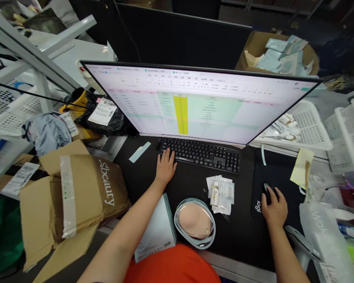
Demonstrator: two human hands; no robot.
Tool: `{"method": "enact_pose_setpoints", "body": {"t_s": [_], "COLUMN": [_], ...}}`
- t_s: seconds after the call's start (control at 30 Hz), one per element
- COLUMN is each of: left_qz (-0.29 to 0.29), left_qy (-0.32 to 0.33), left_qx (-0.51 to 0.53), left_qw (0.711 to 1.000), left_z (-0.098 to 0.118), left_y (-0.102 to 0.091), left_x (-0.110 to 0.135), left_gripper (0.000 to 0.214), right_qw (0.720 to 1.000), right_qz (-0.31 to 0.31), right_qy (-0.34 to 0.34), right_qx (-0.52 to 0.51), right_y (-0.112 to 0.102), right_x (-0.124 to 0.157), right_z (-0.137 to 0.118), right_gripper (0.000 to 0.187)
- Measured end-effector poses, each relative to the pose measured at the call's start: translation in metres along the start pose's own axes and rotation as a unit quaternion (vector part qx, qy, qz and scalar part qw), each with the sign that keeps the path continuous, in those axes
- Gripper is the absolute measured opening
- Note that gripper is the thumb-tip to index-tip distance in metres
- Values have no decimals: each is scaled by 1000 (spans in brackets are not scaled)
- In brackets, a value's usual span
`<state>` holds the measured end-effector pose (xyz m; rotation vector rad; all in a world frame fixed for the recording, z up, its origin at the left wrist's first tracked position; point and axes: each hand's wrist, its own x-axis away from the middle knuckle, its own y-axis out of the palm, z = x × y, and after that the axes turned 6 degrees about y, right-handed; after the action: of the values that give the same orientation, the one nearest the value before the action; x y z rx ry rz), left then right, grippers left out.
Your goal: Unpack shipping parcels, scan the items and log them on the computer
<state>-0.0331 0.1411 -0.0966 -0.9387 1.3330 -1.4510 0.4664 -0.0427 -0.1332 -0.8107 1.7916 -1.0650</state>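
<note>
My left hand [165, 167] rests with spread fingers on the left end of a black keyboard [203, 154]. My right hand [273, 208] lies over a black mouse [266, 191] on a dark mouse pad [258, 202]. A wide monitor [199, 104] with a spreadsheet stands behind the keyboard. In front of the keyboard lie small clear sachets [222, 192] and a round pink item in a clear cover [194, 222]. A pale flat box [157, 230] sits by my left forearm.
An opened brown cardboard box [73, 196] marked "Sbeauty" stands at the left. Black bagged parcels [103, 116] lie behind it. White perforated trays [309, 125] sit at the right, with plastic bags [327, 232] near my right arm. A carton of packets [279, 55] stands behind the monitor.
</note>
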Motion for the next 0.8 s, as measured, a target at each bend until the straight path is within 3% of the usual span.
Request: {"method": "enact_pose_setpoints", "body": {"t_s": [0.8], "left_qz": [10], "left_qy": [-15], "left_qx": [28], "left_qw": [999], "left_z": [-1], "left_y": [1], "left_x": [-6], "left_gripper": [58], "right_qw": [1000], "right_qz": [-5], "right_qy": [1], "right_qx": [-9], "right_y": [1], "right_x": [0], "right_z": [4], "right_gripper": [50]}}
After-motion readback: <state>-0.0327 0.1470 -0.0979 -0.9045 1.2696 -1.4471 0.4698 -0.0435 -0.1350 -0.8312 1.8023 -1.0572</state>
